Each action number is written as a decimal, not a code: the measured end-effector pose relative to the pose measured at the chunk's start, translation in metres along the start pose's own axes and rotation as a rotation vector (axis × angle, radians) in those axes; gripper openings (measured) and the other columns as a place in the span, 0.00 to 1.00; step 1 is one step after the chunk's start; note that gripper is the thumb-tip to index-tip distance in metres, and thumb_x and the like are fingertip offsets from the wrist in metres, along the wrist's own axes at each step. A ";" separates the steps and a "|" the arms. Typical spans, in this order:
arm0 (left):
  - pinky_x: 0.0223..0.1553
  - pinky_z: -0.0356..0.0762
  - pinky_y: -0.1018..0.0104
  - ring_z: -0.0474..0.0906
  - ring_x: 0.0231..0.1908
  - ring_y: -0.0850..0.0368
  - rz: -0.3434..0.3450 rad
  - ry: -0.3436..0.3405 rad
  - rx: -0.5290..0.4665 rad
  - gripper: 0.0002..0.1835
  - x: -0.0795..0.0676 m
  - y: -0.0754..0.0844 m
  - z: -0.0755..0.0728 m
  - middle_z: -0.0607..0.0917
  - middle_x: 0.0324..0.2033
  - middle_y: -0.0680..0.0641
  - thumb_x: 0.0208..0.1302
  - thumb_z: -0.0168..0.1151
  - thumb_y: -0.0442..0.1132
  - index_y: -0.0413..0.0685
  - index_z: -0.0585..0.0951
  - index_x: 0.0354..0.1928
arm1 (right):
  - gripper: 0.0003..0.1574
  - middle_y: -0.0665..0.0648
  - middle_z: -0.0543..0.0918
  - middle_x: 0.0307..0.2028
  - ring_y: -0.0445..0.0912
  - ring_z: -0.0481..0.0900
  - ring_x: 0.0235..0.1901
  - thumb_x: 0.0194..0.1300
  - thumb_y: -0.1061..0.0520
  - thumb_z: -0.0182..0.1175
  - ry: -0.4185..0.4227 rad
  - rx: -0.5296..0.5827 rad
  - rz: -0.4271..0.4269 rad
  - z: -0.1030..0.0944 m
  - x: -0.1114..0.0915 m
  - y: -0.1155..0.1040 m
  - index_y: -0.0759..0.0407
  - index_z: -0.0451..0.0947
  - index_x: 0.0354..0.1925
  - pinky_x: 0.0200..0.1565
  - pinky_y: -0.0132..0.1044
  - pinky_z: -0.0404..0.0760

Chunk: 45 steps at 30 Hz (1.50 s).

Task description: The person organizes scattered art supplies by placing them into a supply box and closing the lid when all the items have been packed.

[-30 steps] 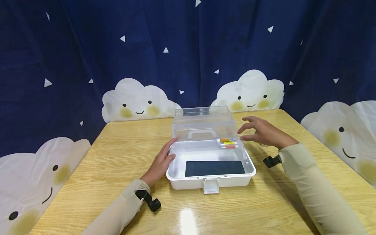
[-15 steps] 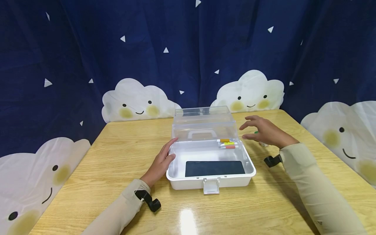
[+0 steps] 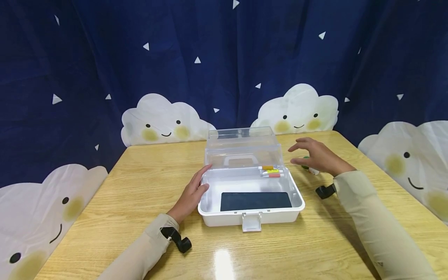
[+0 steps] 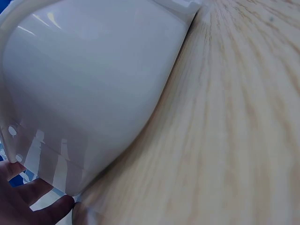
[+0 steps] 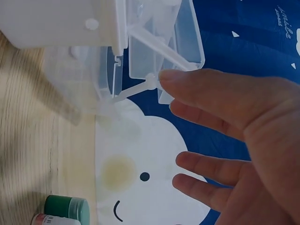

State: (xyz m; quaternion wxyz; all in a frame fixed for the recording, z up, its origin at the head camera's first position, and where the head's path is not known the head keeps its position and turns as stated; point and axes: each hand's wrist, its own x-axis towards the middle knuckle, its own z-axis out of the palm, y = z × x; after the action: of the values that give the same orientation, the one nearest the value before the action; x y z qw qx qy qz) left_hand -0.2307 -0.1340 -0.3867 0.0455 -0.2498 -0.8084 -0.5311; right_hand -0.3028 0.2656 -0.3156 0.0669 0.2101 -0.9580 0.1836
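Clock as the person faces. Left hand (image 3: 188, 195): straight fingers resting against the white plastic box with clear raised lid (image 3: 224, 220), at its 3 o'clock, long axis 9-to-3. Right hand (image 3: 320, 157): loosely curved, released, apart; box at its 8. Left nearer. Green cylinder (image 5: 65, 209): box's 2 o'clock.
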 end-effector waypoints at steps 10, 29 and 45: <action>0.64 0.47 0.51 0.47 0.66 0.55 -0.010 -0.004 0.002 0.28 -0.001 0.003 0.000 0.55 0.66 0.51 0.66 0.42 0.31 0.54 0.54 0.68 | 0.29 0.69 0.61 0.61 0.65 0.59 0.58 0.54 0.41 0.62 0.037 0.016 0.049 0.004 0.001 0.014 0.54 0.75 0.51 0.51 0.61 0.64; 0.63 0.50 0.49 0.50 0.66 0.56 0.016 0.006 -0.010 0.29 0.003 -0.020 0.002 0.56 0.66 0.55 0.66 0.43 0.33 0.63 0.54 0.68 | 0.30 0.63 0.68 0.56 0.59 0.61 0.57 0.59 0.39 0.56 0.084 0.096 0.091 0.015 0.002 0.050 0.58 0.74 0.51 0.51 0.58 0.66; 0.64 0.48 0.54 0.47 0.66 0.58 -0.008 -0.001 -0.002 0.28 -0.002 0.002 0.000 0.56 0.66 0.53 0.66 0.42 0.31 0.55 0.55 0.68 | 0.35 0.66 0.69 0.56 0.62 0.60 0.58 0.55 0.39 0.59 0.057 0.073 0.114 0.023 0.001 0.060 0.61 0.71 0.53 0.55 0.60 0.60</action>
State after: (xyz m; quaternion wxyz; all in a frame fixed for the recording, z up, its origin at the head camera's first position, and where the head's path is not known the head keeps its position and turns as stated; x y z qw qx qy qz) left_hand -0.2283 -0.1339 -0.3855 0.0427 -0.2468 -0.8090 -0.5318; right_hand -0.3303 0.3069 -0.3558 0.0757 0.1520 -0.9588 0.2276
